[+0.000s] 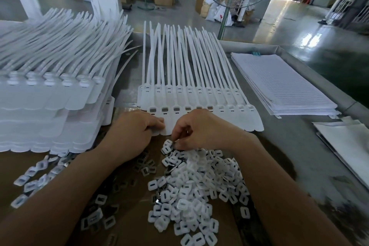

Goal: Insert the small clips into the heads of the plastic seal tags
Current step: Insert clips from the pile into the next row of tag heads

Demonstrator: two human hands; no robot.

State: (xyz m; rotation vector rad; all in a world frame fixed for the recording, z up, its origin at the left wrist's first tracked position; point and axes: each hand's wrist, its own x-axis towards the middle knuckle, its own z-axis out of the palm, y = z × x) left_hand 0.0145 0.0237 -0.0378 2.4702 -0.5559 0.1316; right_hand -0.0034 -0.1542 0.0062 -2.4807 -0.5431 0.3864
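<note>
You are at the pick-up step. Your right hand (201,130) hangs just below the front strip of seal tags (229,120), its grip closed in a fingertip pinch on one small clip (172,144). That clip sits at the top edge of the pile of clips (195,181), which spreads out below the strip on the bench (289,146). Your left hand (135,132) sits at the strip's lower left corner, its grip curled onto the bottom edge of the tags and pinning them. Along the strip's row of heads (164,109), the six toward the left end show a dark grey window. The four toward the right end show a white face with a small slot, much like the clips' own faces. I judge those four filled and the six open, though the view is too coarse to be sure. The next move calls for lifting the clip up to the strip, squaring it to an open head, probably the one beside the filled ones, and pressing it flush while the left grip steadies the strip. Check which face is up first, as a tilted clip may jam.
</note>
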